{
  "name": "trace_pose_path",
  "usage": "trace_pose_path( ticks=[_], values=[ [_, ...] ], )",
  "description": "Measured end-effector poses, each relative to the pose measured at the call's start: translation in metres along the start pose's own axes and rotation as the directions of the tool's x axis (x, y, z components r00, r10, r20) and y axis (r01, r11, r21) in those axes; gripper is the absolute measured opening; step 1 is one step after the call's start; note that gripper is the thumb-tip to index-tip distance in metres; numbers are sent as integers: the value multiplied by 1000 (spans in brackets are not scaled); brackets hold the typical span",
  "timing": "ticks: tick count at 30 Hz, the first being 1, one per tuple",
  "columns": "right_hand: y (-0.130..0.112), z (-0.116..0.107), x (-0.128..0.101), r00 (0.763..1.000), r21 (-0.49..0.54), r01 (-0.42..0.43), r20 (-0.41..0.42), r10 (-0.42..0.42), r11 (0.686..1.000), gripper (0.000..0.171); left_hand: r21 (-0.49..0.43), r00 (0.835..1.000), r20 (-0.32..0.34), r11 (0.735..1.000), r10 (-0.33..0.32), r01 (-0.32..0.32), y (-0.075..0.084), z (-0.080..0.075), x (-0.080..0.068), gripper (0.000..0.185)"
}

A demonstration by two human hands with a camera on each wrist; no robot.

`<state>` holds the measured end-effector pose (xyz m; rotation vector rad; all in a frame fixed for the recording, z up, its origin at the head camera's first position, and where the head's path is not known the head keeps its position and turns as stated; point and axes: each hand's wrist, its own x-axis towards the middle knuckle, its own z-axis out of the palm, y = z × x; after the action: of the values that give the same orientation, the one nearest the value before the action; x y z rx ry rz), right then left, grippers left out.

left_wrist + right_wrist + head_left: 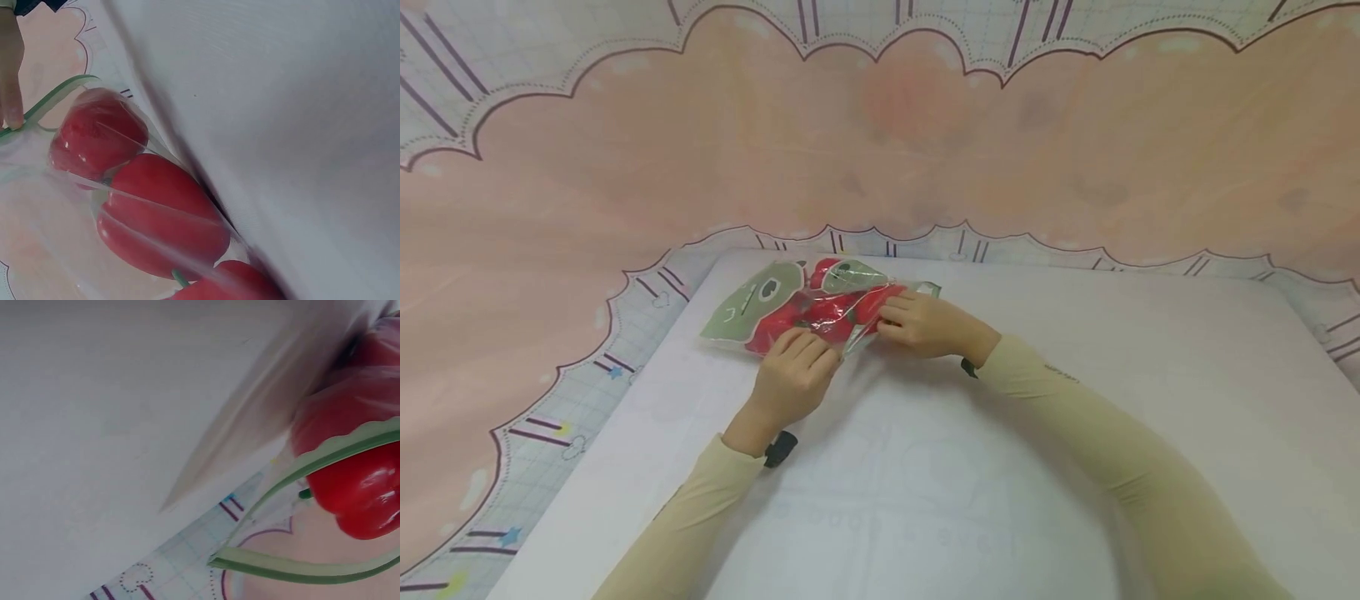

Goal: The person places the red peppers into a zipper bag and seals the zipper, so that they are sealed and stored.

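Bag of peppers [808,312] under both hands [857,346]

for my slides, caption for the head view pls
Both hands, left hand and right hand, hold a clear bag of red peppers.

Head cam: high, looks fwd and down, mid-distance, both hands gripping the bag [808,312] near centre. L wrist cam: very close, just beside the grip, looks along bag [125,206] w/ red peppers [159,215]. R wrist cam: close too, blurry, prob. at the bag's green rim [300,569]. All share the bag.
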<state>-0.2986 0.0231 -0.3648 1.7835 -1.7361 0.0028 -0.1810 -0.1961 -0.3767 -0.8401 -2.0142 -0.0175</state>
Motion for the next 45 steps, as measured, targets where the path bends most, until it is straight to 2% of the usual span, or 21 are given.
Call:
trace_pose_path(
  ticks=[6, 17, 25, 30, 38, 45],
  values=[
    [7, 1, -11, 1000, 0, -6, 1, 6, 1000, 11, -7, 999, -18, 999, 42, -42, 1, 0, 2, 31],
    [22, -2, -22, 1000, -55, 0, 11, 0, 998, 14, -29, 991, -75, 994, 107, -110, 3, 2, 5, 27],
    [33, -2, -33, 998, -7, -23, 53, 23, 1000, 15, -17, 985, -86, 989, 148, -150, 6, 0, 7, 25],
    [39, -3, -41, 996, 25, -49, 74, 47, 998, 13, -22, 982, -90, 985, 167, -170, 9, -2, 9, 25],
    [52, 0, -61, 982, -16, -129, 139, 130, 992, 8, -53, 976, -107, 979, 188, -195, 12, -1, 7, 25],
    [60, 5, -68, 976, -16, -150, 154, 151, 989, 4, -67, 966, -116, 969, 229, -238, 13, 0, 6, 23]
  ],
)
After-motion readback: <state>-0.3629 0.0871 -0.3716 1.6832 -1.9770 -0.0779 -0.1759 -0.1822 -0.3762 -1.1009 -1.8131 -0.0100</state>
